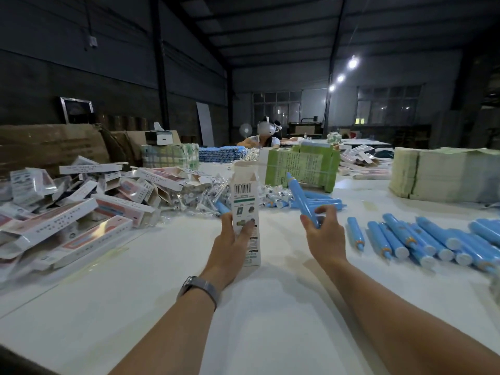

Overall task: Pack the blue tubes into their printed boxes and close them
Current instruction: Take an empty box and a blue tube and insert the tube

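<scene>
My left hand [232, 240] grips a tall white printed box [244, 201] upright on the white table [151, 307], its top flaps open. A little to the right, my right hand [322, 234] pinches the lower end of a blue tube [301, 198], which tilts up and to the left, apart from the box. Several more blue tubes [422, 240] lie in a row on the table at the right, and a few others [319, 203] lie behind my right hand.
A heap of printed boxes [67, 209] fills the left side. Small clear packets [200, 194] are piled behind the box. A green-printed bundle of flat cartons [300, 166] and a pale stack [443, 174] stand at the back. A person sits at the far end.
</scene>
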Action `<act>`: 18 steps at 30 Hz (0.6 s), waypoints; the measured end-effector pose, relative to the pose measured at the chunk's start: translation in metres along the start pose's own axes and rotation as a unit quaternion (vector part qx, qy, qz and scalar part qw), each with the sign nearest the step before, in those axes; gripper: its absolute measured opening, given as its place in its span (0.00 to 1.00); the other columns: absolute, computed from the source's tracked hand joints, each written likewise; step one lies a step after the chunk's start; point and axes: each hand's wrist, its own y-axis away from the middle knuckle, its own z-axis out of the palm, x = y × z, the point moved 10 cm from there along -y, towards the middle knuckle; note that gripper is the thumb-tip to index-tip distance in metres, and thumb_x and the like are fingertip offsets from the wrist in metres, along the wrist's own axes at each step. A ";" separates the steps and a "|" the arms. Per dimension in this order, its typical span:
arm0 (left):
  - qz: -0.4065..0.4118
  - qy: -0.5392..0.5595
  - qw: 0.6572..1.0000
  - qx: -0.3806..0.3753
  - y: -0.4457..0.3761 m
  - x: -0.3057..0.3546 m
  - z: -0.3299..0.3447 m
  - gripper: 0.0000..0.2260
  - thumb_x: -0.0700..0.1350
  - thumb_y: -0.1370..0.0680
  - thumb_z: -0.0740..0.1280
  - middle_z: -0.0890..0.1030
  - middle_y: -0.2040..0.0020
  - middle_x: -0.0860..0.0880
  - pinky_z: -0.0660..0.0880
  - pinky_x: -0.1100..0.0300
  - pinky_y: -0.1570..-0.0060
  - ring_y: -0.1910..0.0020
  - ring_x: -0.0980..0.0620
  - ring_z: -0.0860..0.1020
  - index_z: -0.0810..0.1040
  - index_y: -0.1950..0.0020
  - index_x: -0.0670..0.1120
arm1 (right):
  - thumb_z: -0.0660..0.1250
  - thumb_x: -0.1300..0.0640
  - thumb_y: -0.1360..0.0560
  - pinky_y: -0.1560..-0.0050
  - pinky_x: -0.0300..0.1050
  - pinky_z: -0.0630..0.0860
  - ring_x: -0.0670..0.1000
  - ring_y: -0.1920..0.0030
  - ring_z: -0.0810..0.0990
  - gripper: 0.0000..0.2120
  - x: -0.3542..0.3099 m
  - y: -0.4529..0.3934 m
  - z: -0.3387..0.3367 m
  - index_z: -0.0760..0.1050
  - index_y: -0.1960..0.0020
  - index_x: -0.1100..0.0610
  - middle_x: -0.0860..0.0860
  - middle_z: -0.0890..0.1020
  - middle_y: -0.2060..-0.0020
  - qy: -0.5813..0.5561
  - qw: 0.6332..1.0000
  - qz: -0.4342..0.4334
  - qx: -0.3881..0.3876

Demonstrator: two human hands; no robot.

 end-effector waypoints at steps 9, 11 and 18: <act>0.032 0.024 0.999 -0.034 0.003 0.013 0.007 0.10 0.47 0.18 0.66 0.82 0.41 0.51 0.80 0.44 0.44 0.46 0.51 0.83 0.68 0.41 0.49 | 0.62 0.60 0.19 0.54 0.46 0.69 0.48 0.53 0.81 0.23 -0.016 0.004 0.019 0.59 0.27 0.49 0.49 0.78 0.47 -0.323 0.935 0.145 -0.035; 0.038 0.019 0.999 -0.028 0.003 0.014 0.006 0.10 0.46 0.19 0.67 0.82 0.41 0.50 0.81 0.45 0.45 0.48 0.52 0.83 0.68 0.42 0.48 | 0.61 0.59 0.18 0.53 0.48 0.71 0.48 0.50 0.80 0.23 -0.042 0.002 0.027 0.60 0.26 0.50 0.50 0.81 0.47 -0.414 0.891 0.173 -0.067; 0.052 -0.030 0.998 0.001 0.003 0.017 0.000 0.13 0.47 0.22 0.71 0.82 0.45 0.52 0.82 0.49 0.49 0.51 0.53 0.83 0.67 0.47 0.51 | 0.69 0.64 0.24 0.52 0.40 0.73 0.44 0.50 0.80 0.19 -0.156 -0.013 0.005 0.70 0.37 0.51 0.46 0.82 0.52 -0.382 0.916 -0.007 -0.124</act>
